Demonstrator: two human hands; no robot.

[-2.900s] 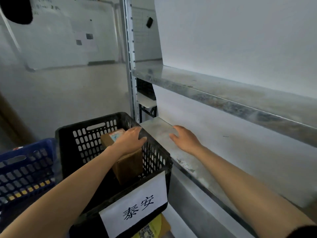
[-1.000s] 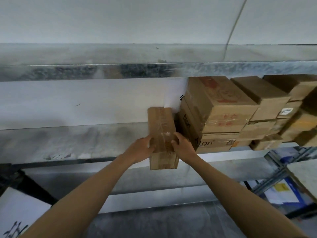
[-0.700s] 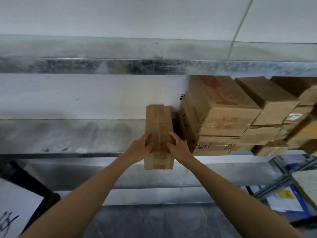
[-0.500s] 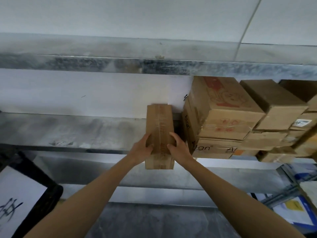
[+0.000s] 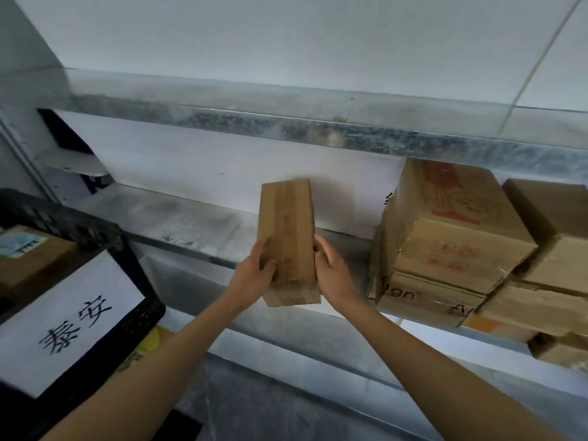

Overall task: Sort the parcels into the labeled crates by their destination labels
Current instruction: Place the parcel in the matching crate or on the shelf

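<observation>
A long brown cardboard parcel (image 5: 288,224), taped along its top, is lifted clear of the metal shelf (image 5: 178,218). My left hand (image 5: 254,276) grips its near left side and my right hand (image 5: 331,270) grips its near right side. At the left edge stands a black plastic crate (image 5: 133,275) with a white paper label in black characters (image 5: 66,323). Inside the crate lies a brown parcel with a blue-white sticker (image 5: 28,249). I see no destination label on the held parcel.
A stack of brown cardboard parcels (image 5: 451,237) fills the right part of the shelf. An upper shelf rail (image 5: 318,122) runs overhead. A yellow item (image 5: 151,340) shows under the crate. Grey floor lies below.
Earlier my left hand was on a parcel in the black crate. Since then both hands took the long parcel from beside the stack and carried it left, and the labelled crate came back into view.
</observation>
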